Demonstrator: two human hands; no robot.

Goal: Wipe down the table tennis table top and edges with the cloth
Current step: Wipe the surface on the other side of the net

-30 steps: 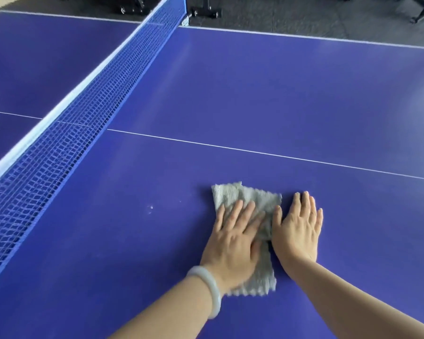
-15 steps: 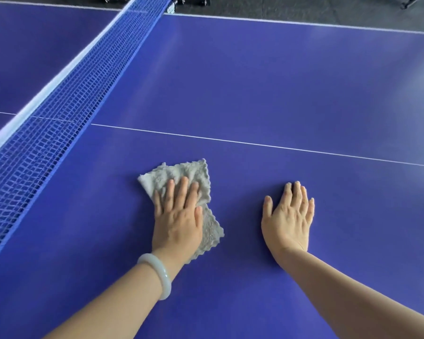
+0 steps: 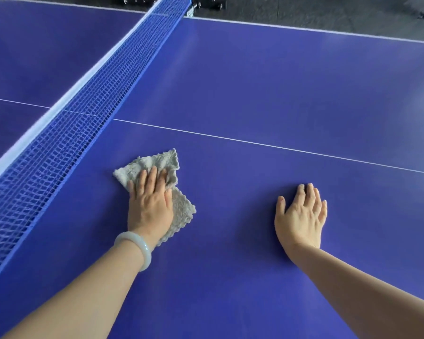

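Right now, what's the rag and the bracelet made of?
The cloth looks like fluffy grey microfibre or terry: nubbly pile, wavy stitched edge. The bangle on the left wrist looks like polished pale stone, maybe jade or glass: smooth, glossy, slightly see-through. I can't tell which.

The tabletop (image 3: 267, 81) is a smooth, hard blue board with a soft satin sheen; pale streaks of light glare across it on the far side of the cloth. Thin white painted lines (image 3: 255, 143) run flat across it. The cloth (image 3: 181, 209) is grey, fluffy terry-like fabric, matt, with a nubbly pile and wavy stitched edges, rumpled under the left hand (image 3: 151, 204). Left of the cloth, the net (image 3: 66, 143) is open blue woven mesh, matt, with a white fabric tape along its top. The bangle (image 3: 137, 250) on the wrist just below the cloth is pale, translucent, polished and glossy, like jade or glass.
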